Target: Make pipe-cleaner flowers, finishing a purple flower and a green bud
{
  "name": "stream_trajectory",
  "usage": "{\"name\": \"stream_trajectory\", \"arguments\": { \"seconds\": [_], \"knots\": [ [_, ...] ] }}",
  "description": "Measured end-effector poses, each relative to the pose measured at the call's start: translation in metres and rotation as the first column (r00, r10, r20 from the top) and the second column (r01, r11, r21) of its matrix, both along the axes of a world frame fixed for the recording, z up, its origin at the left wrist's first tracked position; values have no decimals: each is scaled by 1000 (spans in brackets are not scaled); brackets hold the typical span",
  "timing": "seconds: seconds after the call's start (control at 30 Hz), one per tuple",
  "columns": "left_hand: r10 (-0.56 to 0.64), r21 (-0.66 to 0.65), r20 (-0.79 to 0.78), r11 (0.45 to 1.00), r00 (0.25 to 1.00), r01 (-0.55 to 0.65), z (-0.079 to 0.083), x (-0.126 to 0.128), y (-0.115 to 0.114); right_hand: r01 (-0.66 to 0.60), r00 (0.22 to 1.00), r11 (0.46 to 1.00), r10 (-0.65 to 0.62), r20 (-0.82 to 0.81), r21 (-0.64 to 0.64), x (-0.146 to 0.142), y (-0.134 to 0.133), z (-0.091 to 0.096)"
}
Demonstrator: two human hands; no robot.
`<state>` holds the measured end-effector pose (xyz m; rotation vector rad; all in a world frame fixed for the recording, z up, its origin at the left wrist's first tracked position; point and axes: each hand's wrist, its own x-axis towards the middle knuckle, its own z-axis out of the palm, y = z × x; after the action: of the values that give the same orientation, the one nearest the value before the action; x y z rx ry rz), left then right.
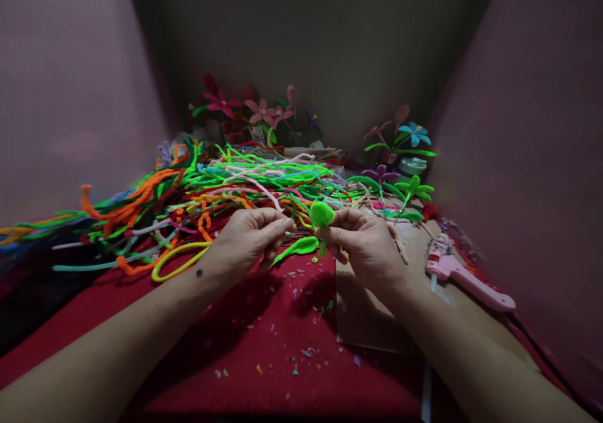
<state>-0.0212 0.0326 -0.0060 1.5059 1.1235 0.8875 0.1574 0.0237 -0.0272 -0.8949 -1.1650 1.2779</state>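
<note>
My right hand [370,244] is closed in a pinch on a green pipe-cleaner piece with a fuzzy round head [322,214], held upright above the red cloth [264,347]. My left hand [252,237] is closed too, fingertips pressed together near the same piece. A green looped leaf [299,247] sticks out below between the two hands. I cannot tell exactly what the left fingers grip.
A big heap of coloured pipe cleaners [211,187] lies behind the hands. Finished pipe-cleaner flowers [264,112] stand at the back and more flowers [405,137] at the right. A pink glue gun [464,275] rests on brown cardboard [372,316]. Small clippings litter the cloth.
</note>
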Motion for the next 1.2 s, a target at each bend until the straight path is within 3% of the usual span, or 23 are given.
{"name": "stream_trajectory", "arguments": {
  "seconds": [0.13,0.23,0.4,0.63,0.77,0.97,1.2],
  "knots": [
    [-22,1,56,1000,998,22,-2,5,-2,-100,987,975,71,-147,-201,2,2,4],
    [-46,-2,73,999,996,46,-2,10,-4,-132,974,956,76,-212,-262,3,3,4],
    [-78,28,14,997,997,78,-2,12,-7,-166,974,947,113,-197,-274,4,5,0],
    [-106,-46,33,993,994,107,-5,14,-13,-178,973,942,125,-196,-284,3,5,-1],
    [-118,-175,97,975,988,134,-7,15,-13,-186,967,929,117,-225,-319,3,5,-1],
    [-92,-386,253,903,963,188,-4,15,-12,-162,965,924,75,-251,-346,2,4,1],
    [-91,-325,212,932,973,159,-7,16,-11,-118,963,963,51,-264,-244,-1,5,2]
  ]
}}
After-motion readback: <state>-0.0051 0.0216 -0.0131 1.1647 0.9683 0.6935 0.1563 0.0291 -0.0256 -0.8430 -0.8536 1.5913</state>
